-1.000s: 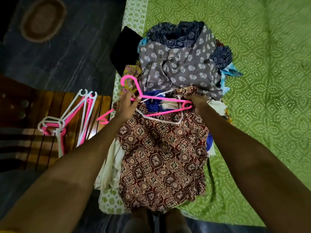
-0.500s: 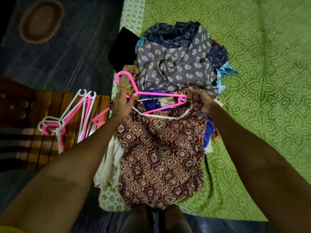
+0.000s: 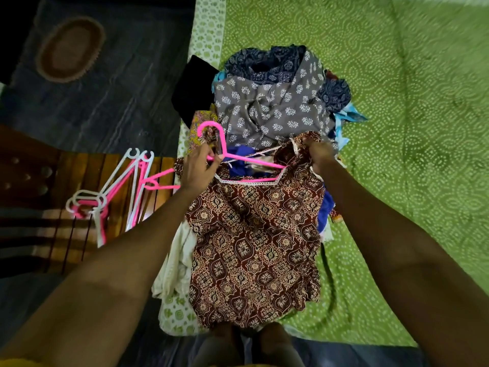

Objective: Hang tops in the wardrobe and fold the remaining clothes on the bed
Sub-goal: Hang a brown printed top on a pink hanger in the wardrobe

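A maroon printed top with white lace at the neck hangs down over the bed's near edge. A pink hanger sits inside its neckline, hook pointing up left. My left hand grips the hanger at the base of the hook together with the top's left shoulder. My right hand pinches the top's right shoulder and lifts it off the hanger's right end. Behind lies a pile of clothes with a grey floral garment uppermost.
The bed has a green dotted sheet. A bunch of pink and white hangers lies on a wooden surface at the left. A black cloth hangs at the bed's edge. An oval mat lies on the dark floor.
My right hand has raised the top's right shoulder up and away from the hanger's end. The left hand has shifted slightly along the hanger near the hook.
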Demonstrator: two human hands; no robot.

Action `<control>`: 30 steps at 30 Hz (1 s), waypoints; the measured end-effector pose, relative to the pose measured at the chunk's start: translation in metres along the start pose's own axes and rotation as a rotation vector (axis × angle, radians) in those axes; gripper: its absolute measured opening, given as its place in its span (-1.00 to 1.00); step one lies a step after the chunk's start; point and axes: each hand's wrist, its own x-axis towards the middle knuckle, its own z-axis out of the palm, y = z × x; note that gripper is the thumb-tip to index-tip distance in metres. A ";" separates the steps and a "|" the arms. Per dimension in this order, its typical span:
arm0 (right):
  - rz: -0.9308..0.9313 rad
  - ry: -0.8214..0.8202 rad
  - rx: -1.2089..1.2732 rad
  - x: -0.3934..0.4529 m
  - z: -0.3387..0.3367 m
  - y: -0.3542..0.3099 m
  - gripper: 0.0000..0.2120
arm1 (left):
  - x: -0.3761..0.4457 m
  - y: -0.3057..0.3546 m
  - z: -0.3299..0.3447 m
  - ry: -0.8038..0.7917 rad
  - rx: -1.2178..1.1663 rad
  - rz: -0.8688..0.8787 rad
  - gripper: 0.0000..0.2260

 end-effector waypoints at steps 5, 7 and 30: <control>0.278 -0.332 -0.031 -0.029 -0.002 -0.010 -0.84 | -0.003 0.019 0.003 0.091 -0.062 -0.084 -0.76; 0.284 -0.408 -0.068 -0.043 -0.005 -0.008 -0.84 | -0.004 0.027 0.000 0.111 -0.180 -0.096 -0.80; -0.289 -0.002 -1.009 -0.152 -0.105 -0.055 -0.71 | -0.057 0.150 -0.115 0.172 -0.293 0.077 -0.78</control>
